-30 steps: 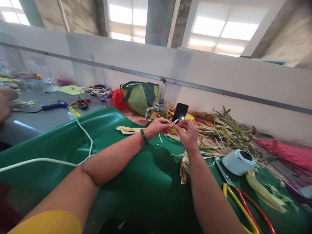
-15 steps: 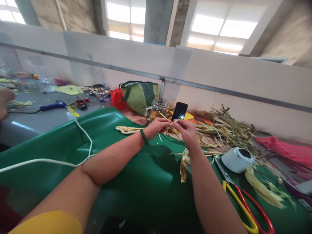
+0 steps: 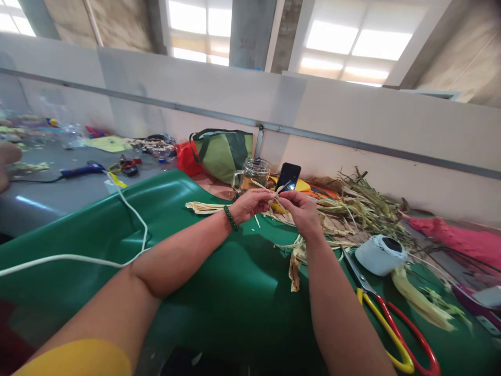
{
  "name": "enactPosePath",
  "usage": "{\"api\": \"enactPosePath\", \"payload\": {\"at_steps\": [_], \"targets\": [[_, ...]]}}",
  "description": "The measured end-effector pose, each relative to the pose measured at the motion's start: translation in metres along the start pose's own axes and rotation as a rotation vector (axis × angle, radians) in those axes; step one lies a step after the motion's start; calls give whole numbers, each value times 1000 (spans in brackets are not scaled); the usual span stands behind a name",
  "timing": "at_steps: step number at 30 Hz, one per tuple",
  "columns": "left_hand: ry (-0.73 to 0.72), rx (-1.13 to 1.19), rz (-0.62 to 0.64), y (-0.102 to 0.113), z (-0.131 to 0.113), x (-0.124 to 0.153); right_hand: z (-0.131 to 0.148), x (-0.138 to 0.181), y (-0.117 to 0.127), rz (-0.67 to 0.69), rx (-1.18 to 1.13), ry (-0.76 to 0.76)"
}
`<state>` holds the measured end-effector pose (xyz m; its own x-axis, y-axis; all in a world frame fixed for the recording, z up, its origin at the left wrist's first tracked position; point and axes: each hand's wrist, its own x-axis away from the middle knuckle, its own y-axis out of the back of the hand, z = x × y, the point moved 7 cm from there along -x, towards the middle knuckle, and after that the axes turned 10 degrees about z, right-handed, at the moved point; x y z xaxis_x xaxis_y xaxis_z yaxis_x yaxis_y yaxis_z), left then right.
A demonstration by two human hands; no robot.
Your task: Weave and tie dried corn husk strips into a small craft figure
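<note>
Your left hand (image 3: 252,202) and right hand (image 3: 299,209) meet above the green bench (image 3: 219,282), fingertips almost touching. Both grips are pinched on one thin husk strip (image 3: 275,194), which is held between them just in front of the mug (image 3: 252,175) and the phone (image 3: 287,177). More husks (image 3: 364,209) lie to the right, and the scissors (image 3: 387,324) are near your right forearm.

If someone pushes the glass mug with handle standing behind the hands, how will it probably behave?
The glass mug looks thick-walled and partly filled with amber liquid, so it is probably heavy for its size and would slide rather than tip. A hard shove could slosh the liquid. It stands close to the phone, which it might knock.
</note>
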<state>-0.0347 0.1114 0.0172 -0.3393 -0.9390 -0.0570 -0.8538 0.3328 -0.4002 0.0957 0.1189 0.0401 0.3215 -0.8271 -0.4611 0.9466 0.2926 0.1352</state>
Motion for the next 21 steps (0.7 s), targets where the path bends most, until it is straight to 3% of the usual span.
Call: {"api": "enactPosePath", "payload": {"at_steps": [9, 21], "targets": [[-50, -76, 115, -8, -5, 2, -4, 2, 4, -14, -123, -4], [-77, -126, 63, -5, -6, 1, -1, 2, 1, 3, -60, -20]]}}
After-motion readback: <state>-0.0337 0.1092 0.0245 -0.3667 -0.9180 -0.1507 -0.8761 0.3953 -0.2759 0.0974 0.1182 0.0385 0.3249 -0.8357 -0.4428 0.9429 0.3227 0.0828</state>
